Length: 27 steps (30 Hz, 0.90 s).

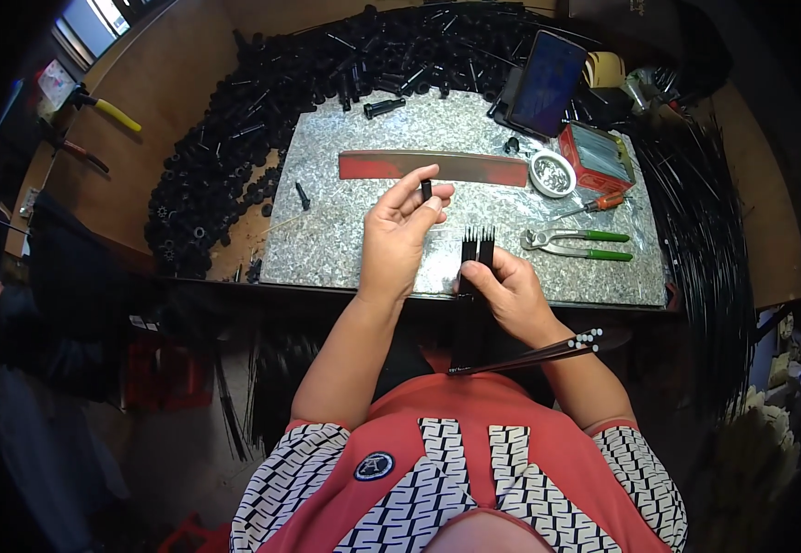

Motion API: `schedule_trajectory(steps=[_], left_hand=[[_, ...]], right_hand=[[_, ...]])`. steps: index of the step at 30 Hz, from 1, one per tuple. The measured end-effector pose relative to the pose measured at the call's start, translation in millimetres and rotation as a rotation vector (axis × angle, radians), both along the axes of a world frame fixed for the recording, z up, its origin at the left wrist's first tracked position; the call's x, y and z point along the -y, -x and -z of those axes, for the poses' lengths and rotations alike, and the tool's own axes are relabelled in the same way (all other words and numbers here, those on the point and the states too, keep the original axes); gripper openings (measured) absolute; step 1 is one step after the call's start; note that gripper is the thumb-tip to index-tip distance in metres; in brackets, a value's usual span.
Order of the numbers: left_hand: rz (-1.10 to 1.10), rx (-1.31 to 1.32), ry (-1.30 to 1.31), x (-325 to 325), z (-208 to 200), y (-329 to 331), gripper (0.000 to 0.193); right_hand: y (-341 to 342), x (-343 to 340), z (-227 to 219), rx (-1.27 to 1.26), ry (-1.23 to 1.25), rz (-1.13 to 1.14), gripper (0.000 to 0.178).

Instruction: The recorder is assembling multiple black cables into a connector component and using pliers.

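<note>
A short black tube-like piece is pinched upright between the thumb and fingers of my left hand, raised over the front middle of the stone slab. Just to its right and nearer to me, my right hand grips a bundle of black rods. Their thin pointed tips stick up in two groups; the lower ends are lost against the dark. Several dark rods with white ends lie slantwise by my right forearm. Beyond my left hand lies a long red and grey bar.
Black plastic parts heap around the slab's left and far sides. On its right are a white bowl of small metal bits, a red box, a screwdriver and green-handled pincers. A dark-screened device leans behind.
</note>
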State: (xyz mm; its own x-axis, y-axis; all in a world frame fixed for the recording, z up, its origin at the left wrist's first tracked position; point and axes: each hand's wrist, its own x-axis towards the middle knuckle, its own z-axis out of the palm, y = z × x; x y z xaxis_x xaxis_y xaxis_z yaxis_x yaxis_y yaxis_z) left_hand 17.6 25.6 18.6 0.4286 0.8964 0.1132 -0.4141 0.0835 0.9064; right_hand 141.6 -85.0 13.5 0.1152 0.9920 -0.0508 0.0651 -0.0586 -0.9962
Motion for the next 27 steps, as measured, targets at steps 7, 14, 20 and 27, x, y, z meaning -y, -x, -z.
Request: schedule_trajectory(steps=[7,14,20,27], left_hand=[[0.122,0.136,0.214,-2.5,-6.9,14.7,0.031],[0.221,0.159,0.24,-5.1,2.0,19.6,0.032],[0.284,0.2,0.299,-5.7,5.6,20.0,0.034],[0.309,0.216,0.3,-4.5,5.4,19.1,0.036]], right_hand=[[-2.2,-2.2,0.3,0.014,-0.016,-0.015,0.024],[-2.4,-4.5,3.6,0.036,-0.051,-0.023,0.022],[-3.1,-4.6,2.0,0.103,-0.026,-0.037,0.021],[-2.2,-6.0,4.0,0.097,-0.037,-0.043,0.021]])
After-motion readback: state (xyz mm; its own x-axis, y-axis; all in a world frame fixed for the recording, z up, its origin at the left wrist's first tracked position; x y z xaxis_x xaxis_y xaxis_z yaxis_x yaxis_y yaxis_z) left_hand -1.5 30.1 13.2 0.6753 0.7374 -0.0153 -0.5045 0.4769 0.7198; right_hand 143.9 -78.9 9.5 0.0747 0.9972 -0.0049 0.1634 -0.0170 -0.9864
